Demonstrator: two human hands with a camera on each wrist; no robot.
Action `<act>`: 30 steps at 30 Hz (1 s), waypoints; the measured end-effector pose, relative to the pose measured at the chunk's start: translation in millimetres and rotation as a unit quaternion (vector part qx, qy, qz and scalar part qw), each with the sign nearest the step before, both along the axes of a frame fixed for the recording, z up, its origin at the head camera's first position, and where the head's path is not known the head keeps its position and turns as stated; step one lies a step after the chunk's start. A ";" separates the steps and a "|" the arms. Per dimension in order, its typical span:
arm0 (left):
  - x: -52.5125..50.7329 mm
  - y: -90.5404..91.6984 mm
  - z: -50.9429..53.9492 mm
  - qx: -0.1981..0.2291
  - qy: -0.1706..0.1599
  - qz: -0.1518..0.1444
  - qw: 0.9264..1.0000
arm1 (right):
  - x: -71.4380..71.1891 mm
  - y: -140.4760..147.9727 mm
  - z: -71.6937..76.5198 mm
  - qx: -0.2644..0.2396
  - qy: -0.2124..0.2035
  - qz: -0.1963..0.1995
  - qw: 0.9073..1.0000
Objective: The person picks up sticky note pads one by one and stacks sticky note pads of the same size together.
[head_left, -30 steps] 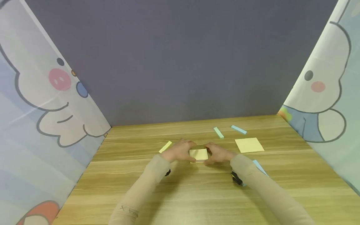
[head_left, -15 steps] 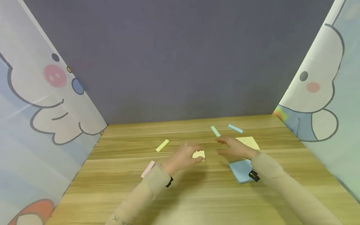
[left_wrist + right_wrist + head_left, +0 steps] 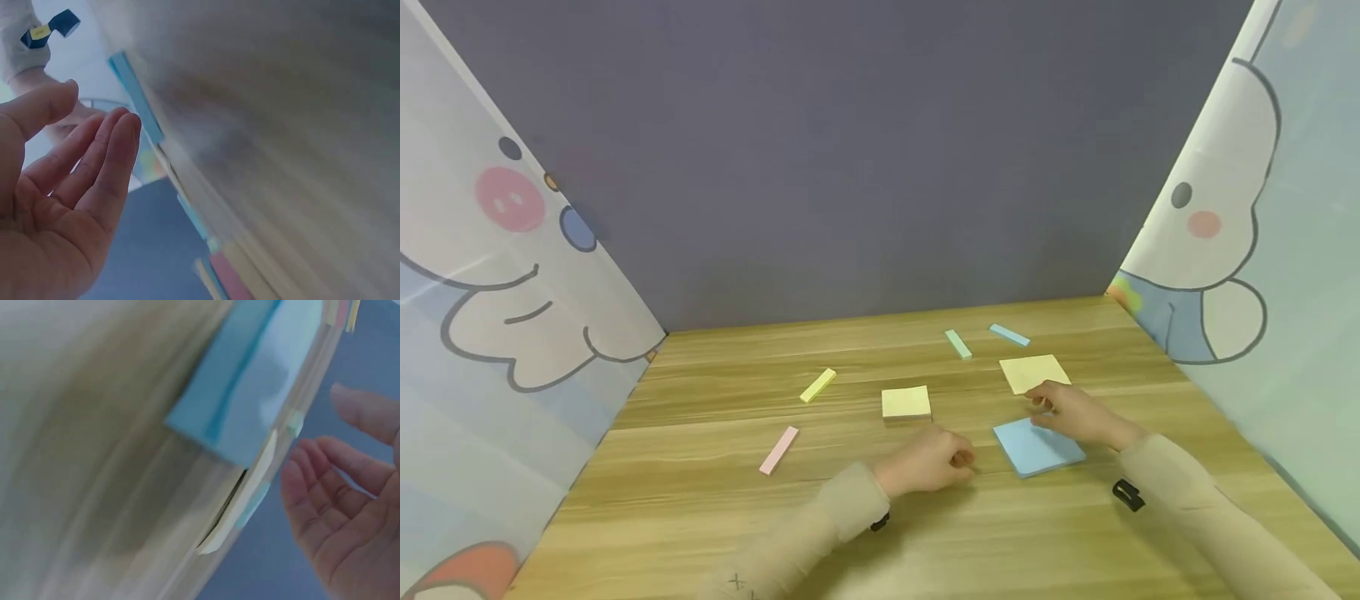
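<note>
A blue sticky note pad (image 3: 1026, 454) lies flat at the right. Over its far right part hovers my right hand (image 3: 1078, 417), fingers loosely bent and holding nothing; the right wrist view shows the fingers (image 3: 312, 494) apart from the pad. My left hand (image 3: 928, 460) hangs above the wood between that pad and a small stack of sticky notes (image 3: 906, 402). Its fingers (image 3: 103, 169) are relaxed with nothing between them. The stack has a pale yellow top, and the left wrist view shows a pink layer (image 3: 231, 275) within it.
A larger pale yellow sticky pad (image 3: 1026, 373) lies behind the blue one. Narrow strips lie about: green (image 3: 958, 344) and blue (image 3: 1010, 335) at the back, yellow (image 3: 817, 386) and pink (image 3: 778, 451) at the left. A dark panel (image 3: 880, 167) stands behind the wooden table (image 3: 700, 483).
Both hands have let go of the small stack. My right hand has moved right to over the blue pad; my left hand has drawn back toward me. The head view has shifted right.
</note>
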State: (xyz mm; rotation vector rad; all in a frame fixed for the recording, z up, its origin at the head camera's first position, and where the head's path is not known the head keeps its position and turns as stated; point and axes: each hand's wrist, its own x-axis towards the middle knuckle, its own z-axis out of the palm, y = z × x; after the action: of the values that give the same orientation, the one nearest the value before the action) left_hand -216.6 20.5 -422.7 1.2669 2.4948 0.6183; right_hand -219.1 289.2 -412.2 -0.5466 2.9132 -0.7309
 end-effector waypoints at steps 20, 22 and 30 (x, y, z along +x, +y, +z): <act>0.4 41.3 -9.3 -0.045 0.030 -0.035 0.998 | 24.0 18.4 -18.2 -0.017 -0.048 -0.037 0.998; 0.1 41.4 -9.6 -0.047 0.028 -0.033 0.998 | 24.2 17.3 -17.8 -0.015 -0.047 -0.039 0.998; -4.2 37.1 -8.9 -0.044 0.001 -0.026 0.999 | 23.4 12.0 -18.1 -0.012 -0.042 -0.041 0.998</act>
State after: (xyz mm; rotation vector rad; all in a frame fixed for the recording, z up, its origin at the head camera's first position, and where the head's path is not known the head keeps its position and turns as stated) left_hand -220.7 57.6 -431.6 1.2956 2.4529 0.4898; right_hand -195.7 301.2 -430.4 -0.3898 2.8669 -0.7804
